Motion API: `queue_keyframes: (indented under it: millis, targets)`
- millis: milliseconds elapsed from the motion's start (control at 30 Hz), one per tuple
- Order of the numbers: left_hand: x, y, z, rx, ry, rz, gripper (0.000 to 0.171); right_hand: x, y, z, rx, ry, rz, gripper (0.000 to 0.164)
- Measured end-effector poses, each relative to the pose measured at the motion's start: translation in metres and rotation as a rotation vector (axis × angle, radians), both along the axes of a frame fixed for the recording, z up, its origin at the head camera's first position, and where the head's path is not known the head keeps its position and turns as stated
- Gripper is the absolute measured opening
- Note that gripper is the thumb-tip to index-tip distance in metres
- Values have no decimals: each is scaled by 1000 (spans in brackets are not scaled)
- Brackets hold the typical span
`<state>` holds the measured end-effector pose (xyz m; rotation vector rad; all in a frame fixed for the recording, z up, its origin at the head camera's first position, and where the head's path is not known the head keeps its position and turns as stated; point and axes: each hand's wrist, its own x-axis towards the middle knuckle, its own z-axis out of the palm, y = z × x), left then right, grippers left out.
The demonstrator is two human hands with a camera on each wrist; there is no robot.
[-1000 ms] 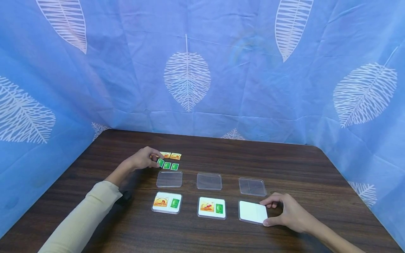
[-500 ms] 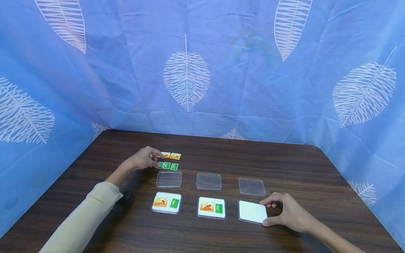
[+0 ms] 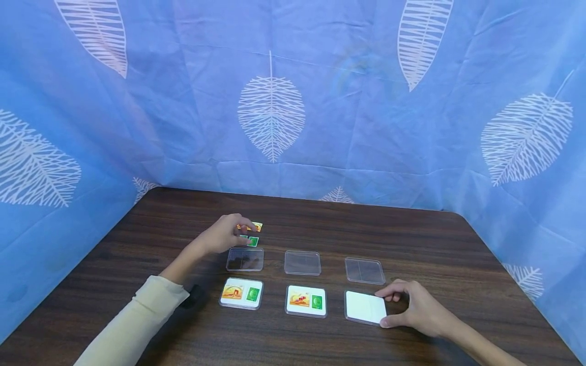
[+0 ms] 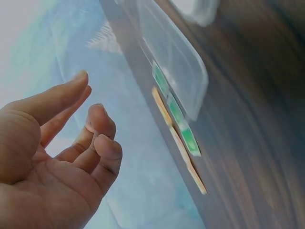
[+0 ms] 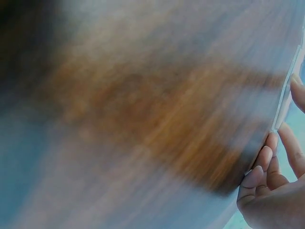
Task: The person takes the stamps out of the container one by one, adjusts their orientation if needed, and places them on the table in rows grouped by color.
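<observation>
Left hand, fingers loosely parted, is hovering over small green cards and gripping nothing. Partly hidden, their row is running left to right near its fingertips; orange cards are lying just beyond. Clear trays are lying nearer the person. Well apart on the bench, the right hand is holding the right side of a white-faced case between thumb and fingers.

My head camera looks forward and down across the dark-brown wooden table; closer, my left-wrist view shares its far-left small green cards, my right-wrist view its near-right flat white-and-clear plastic case.
</observation>
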<state>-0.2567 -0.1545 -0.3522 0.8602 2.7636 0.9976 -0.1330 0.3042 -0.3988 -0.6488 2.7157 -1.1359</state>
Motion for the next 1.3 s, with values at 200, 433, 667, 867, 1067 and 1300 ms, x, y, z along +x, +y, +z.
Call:
queue_keyframes:
  millis: [200, 433, 667, 867, 1067, 1300]
  targets:
    - [9, 19, 4, 28, -5, -59, 29, 0, 0, -1, -2, -4, -6, 44]
    - [14, 38, 6, -4, -9, -98, 27, 0, -2, 1, -2, -3, -4, 45]
    - [20, 50, 8, -6, -17, -149, 26, 0, -3, 4, 19, -36, 11, 46]
    - [26, 60, 9, -13, 8, -200, 27, -1, -4, 11, 44, -56, 35, 50]
    - [35, 69, 9, -4, -2, -220, 29, 0, -18, 17, 82, 91, 28, 49]
    - [43, 81, 4, 19, -29, -257, 29, 0, -54, 21, 15, 164, 51, 44]
